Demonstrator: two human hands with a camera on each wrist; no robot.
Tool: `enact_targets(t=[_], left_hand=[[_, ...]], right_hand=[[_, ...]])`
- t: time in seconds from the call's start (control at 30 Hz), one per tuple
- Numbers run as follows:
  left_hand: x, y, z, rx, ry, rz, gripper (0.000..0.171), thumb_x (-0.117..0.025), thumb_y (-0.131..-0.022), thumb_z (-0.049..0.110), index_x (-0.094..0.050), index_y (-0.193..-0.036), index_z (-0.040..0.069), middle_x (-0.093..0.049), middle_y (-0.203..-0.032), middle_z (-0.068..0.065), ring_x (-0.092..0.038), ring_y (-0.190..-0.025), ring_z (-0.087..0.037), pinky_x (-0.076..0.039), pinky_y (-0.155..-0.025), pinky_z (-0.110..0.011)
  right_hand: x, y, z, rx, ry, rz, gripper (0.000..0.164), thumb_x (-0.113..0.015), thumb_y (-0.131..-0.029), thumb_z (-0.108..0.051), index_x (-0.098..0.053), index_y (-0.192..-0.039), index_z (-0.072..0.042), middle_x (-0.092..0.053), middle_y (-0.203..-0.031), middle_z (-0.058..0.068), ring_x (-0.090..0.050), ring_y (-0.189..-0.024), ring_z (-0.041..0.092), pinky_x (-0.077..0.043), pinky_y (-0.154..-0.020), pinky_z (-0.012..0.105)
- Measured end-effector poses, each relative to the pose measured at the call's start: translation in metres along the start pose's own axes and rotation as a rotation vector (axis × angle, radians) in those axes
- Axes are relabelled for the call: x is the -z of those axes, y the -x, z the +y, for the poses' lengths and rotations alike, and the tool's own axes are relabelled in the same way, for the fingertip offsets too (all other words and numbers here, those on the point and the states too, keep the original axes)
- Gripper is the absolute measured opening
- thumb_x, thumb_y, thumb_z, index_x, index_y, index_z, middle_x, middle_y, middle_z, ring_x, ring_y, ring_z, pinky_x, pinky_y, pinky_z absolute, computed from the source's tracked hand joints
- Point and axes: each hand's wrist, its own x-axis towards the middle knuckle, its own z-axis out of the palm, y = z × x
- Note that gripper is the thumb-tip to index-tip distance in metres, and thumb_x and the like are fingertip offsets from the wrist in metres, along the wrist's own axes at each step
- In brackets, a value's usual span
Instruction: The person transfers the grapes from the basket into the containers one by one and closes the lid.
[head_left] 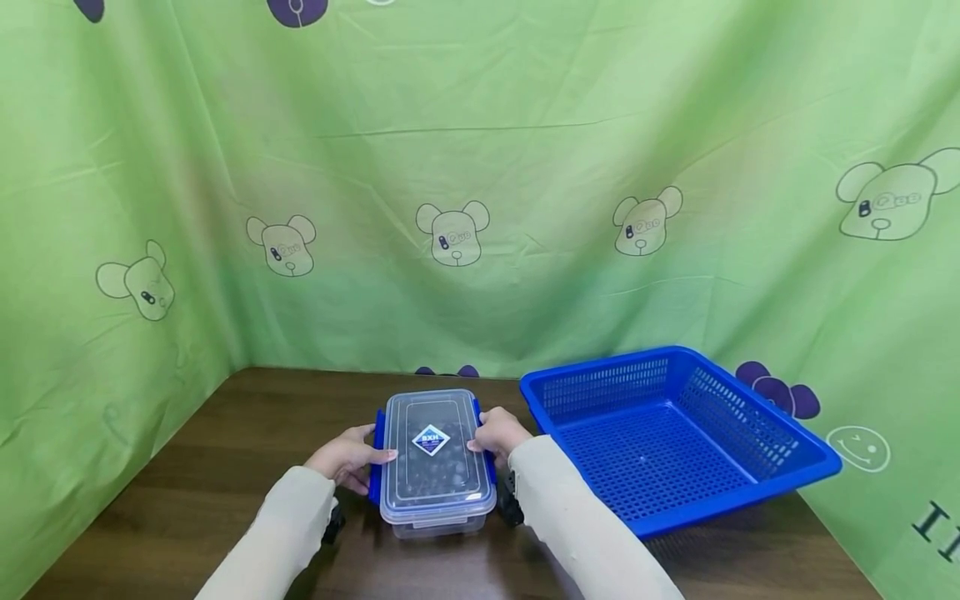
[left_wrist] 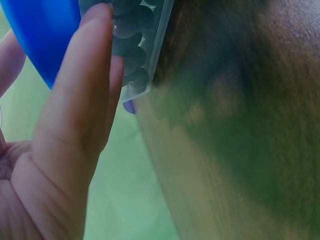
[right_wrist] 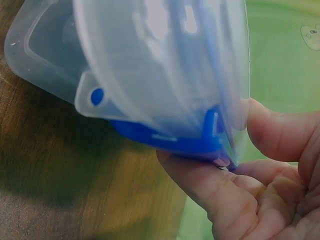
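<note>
A clear plastic food container [head_left: 438, 450] with a transparent lid, blue side clips and a diamond-shaped label is between both hands near the middle of the table. Dark round things [left_wrist: 131, 55] show through its wall in the left wrist view; their kind is unclear. My left hand [head_left: 348, 458] grips the left side, thumb over the lid and fingers lower down by the blue clip. On the opposite side my right hand [head_left: 501, 435] holds it, thumb on the lid. In the right wrist view the right fingers [right_wrist: 215, 187] lie under the blue clip [right_wrist: 170, 142].
A large blue plastic basket [head_left: 645, 450] with a perforated floor stands to the right, close to my right forearm. The dark wooden table [head_left: 202, 483] ends at a green printed curtain [head_left: 360, 317] behind and on both sides.
</note>
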Motion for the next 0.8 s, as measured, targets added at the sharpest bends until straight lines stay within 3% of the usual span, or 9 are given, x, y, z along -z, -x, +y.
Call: enact_targets(t=[0.17, 0.33, 0.57, 0.8], left_hand=[[-0.001, 0.001, -0.001, -0.007, 0.024, -0.002, 0.074, -0.066, -0.091, 0.013, -0.022, -0.146, -0.008, -0.067, -0.08, -0.013, -0.063, -0.059, -0.024, -0.052, -0.049, -0.029], [-0.003, 0.001, 0.0, -0.02, 0.035, 0.001, 0.074, -0.065, -0.091, 0.011, -0.02, -0.146, -0.009, -0.066, -0.081, -0.014, -0.061, -0.058, -0.022, -0.05, -0.048, -0.025], [-0.008, 0.001, -0.003, -0.006, 0.033, 0.024, 0.065, -0.064, -0.092, 0.01, -0.028, -0.141, -0.015, -0.066, -0.078, -0.013, -0.061, -0.06, -0.022, -0.055, -0.054, -0.03], [-0.011, 0.003, 0.001, -0.034, 0.061, 0.033, 0.058, -0.063, -0.092, 0.005, -0.034, -0.137, -0.017, -0.067, -0.075, -0.012, -0.062, -0.057, -0.019, -0.055, -0.053, -0.03]], right_hand=[[0.0, 0.0, 0.001, -0.006, -0.02, -0.009, 0.06, -0.061, -0.087, 0.009, -0.036, -0.141, 0.011, -0.061, -0.115, 0.027, -0.066, -0.088, 0.032, -0.055, -0.073, 0.051], [0.0, -0.002, 0.004, -0.002, -0.022, -0.001, 0.059, -0.062, -0.087, 0.008, -0.038, -0.141, 0.009, -0.064, -0.104, 0.023, -0.067, -0.084, 0.032, -0.055, -0.072, 0.051], [-0.003, -0.004, 0.008, -0.016, -0.014, 0.002, 0.059, -0.062, -0.087, 0.006, -0.039, -0.141, 0.008, -0.064, -0.1, 0.02, -0.066, -0.079, 0.028, -0.056, -0.069, 0.049], [-0.001, -0.004, 0.004, 0.012, 0.044, 0.025, 0.061, -0.063, -0.087, 0.006, -0.038, -0.142, 0.008, -0.056, -0.125, 0.027, -0.066, -0.081, 0.029, -0.056, -0.069, 0.047]])
